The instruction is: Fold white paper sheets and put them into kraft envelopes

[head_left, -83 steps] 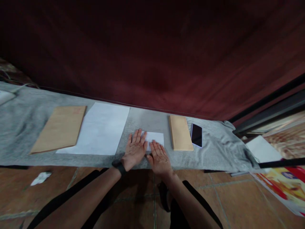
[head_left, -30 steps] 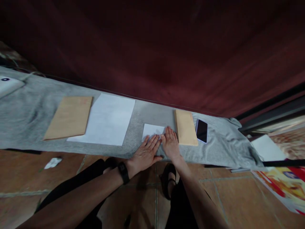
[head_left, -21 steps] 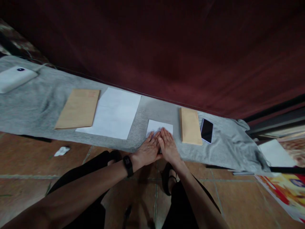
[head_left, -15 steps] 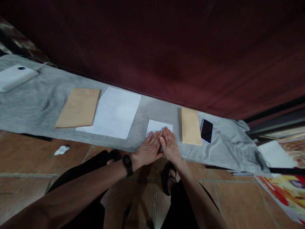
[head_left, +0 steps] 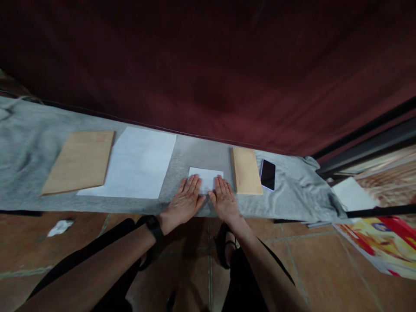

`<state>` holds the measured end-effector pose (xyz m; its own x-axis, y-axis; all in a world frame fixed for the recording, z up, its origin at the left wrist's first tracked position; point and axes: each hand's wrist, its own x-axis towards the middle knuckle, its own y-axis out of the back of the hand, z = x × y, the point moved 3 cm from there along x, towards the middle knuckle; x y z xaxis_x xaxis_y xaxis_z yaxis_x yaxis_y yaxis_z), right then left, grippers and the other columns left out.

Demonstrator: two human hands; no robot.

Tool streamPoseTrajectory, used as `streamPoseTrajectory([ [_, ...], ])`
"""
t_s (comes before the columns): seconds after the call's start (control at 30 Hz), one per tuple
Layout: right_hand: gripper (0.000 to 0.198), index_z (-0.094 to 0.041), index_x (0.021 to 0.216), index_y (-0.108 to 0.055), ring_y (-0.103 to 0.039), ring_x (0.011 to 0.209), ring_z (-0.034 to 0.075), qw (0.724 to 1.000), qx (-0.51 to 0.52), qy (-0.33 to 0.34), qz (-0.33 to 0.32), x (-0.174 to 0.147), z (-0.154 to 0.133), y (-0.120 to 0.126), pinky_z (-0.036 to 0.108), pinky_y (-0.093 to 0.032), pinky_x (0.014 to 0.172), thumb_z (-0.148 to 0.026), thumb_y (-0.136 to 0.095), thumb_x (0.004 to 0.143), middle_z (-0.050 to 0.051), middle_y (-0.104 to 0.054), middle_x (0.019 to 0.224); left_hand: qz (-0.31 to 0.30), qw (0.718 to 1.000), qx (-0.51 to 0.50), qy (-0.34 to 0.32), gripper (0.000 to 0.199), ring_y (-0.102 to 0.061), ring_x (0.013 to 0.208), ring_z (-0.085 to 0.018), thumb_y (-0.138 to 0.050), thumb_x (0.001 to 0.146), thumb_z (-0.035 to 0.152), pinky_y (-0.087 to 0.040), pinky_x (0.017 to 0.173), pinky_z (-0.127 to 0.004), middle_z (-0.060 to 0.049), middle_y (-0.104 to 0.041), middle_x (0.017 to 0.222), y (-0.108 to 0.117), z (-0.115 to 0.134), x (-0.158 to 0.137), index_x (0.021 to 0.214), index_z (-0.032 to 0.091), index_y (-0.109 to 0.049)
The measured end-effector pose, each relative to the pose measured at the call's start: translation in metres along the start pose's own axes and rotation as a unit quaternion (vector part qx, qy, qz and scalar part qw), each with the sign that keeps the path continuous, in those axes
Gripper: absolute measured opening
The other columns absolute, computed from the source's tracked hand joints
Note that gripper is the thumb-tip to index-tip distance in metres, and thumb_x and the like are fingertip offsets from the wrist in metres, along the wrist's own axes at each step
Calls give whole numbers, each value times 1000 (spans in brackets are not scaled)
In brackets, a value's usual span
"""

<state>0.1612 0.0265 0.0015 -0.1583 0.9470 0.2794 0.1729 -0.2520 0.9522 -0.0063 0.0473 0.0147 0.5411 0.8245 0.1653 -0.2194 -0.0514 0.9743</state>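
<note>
A small white folded-looking paper (head_left: 207, 178) lies on the grey cloth at the front edge of the narrow table. My left hand (head_left: 186, 199) rests flat on its left side, fingers stretched out. On its right side lies my right hand (head_left: 224, 200), also flat with straight fingers. Both hands press on the paper and hold nothing; they partly cover its side edges. To the left is a larger sheet of white paper (head_left: 143, 162), its left part under a brown envelope (head_left: 81, 160). Right of my hands sits a stack of narrow tan envelopes (head_left: 248, 171).
A phone (head_left: 268, 174) with a dark screen lies just right of the tan envelopes. Grey cloth (head_left: 299, 190) covers the table, wrinkled at the right end. A dark red curtain (head_left: 208, 86) hangs behind. Crumpled white paper (head_left: 60, 227) and a colourful box (head_left: 383, 245) are below.
My hands have moved apart, from side by side at the middle of the small paper to its left and right sides. The view has shifted a little to the right.
</note>
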Motion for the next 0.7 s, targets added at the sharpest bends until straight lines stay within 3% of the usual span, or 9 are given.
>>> streamPoseTrajectory([
  [0.2,64,-4,154,-35,-39,146,29,1000,-8,-20,14,-2,2,3,46,-35,118,-46,-37,106,22,-39,157,5,999,27,46,65,-26,152,-32,-29,100,39,-17,125,-54,-23,-35,159,3,-14,6,149,-2,-40],
  [0.4,65,-3,154,-36,-35,148,30,998,8,-59,-19,0,3,8,47,-33,120,-47,-38,105,23,-38,157,40,997,33,63,65,-29,151,-31,-27,100,38,-22,124,-49,-26,-40,156,4,-18,12,146,-6,-41],
  [0.53,61,-6,155,-34,-31,151,27,996,37,-73,-31,9,-4,14,47,-28,123,-44,-31,107,18,-35,160,63,997,27,31,64,-28,151,-31,-25,100,34,-22,125,-49,-27,-39,156,5,-7,20,148,-7,-38],
  [0.7,56,-15,156,-34,-29,151,20,993,94,-42,-56,28,-20,15,43,-24,125,-40,-20,109,7,-35,162,19,999,13,-31,59,-27,152,-27,-23,98,22,-24,125,-47,-22,-37,159,-1,9,36,151,-2,-37],
])
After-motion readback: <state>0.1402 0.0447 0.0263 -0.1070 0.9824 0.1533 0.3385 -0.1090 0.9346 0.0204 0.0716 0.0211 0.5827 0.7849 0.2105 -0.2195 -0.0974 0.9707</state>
